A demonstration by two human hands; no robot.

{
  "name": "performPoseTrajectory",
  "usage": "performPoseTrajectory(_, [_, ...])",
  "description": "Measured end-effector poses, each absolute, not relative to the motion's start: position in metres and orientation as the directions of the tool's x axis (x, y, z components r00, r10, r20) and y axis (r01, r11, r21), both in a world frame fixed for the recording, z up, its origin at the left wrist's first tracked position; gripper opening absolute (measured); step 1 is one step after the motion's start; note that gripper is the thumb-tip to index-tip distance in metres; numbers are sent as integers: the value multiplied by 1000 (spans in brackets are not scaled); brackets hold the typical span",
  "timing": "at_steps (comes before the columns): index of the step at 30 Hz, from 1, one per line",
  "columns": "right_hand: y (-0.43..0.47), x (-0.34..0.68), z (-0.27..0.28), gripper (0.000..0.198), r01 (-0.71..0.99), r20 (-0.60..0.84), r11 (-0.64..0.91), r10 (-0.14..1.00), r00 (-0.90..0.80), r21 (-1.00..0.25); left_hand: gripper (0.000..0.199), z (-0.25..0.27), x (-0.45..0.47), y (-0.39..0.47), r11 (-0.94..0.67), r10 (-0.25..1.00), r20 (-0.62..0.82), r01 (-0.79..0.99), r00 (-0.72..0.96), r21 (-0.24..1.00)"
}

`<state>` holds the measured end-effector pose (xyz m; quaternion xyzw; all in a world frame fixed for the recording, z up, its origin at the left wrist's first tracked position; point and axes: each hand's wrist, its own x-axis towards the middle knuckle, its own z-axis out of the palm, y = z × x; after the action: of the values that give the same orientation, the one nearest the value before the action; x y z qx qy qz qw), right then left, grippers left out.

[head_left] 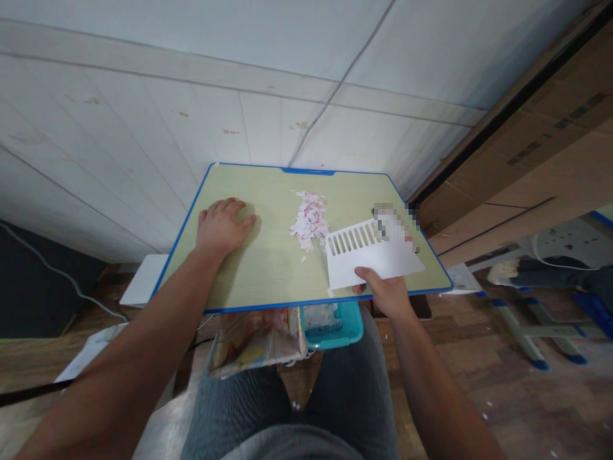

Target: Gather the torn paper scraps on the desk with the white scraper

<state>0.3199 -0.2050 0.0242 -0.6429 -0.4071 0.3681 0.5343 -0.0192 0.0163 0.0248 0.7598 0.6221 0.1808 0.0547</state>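
Note:
My left hand rests palm down on the left side of the pale green tabletop, fingers spread, holding nothing. My right hand grips a flat white slotted sheet at its near edge, thumb on top and fingers underneath. A row of long slots runs along the sheet's far left part. Just left of it lies a loose heap of torn white and pink paper scraps, between my two hands. Small bits have strayed below the heap. Beyond the sheet, a pixelated patch hides what is on the table's right side.
A blue rim edges the table. Under its front edge sit a turquoise basket with pale material inside and a patterned fabric bag or box, above my legs. A white panelled wall stands behind; large cardboard leans at the right.

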Motion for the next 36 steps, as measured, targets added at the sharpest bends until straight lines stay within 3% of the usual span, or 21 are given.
performPoseTrajectory(14, [-205,320,33,25,147,-27,-89,924,381,-985,59,22,-19,18,-225,963,218,923,161,313])
performPoseTrajectory(21, [-181,320,19,40,121,91,20,781,618,-992,58,25,-18,15,-218,964,220,924,152,315])
performPoseTrajectory(31, [-163,312,15,46,266,139,-7,838,527,-964,58,25,-17,15,-219,963,224,917,149,335])
performPoseTrajectory(36, [-170,312,20,44,255,122,2,881,457,-967,60,25,-17,16,-213,965,218,919,144,333])
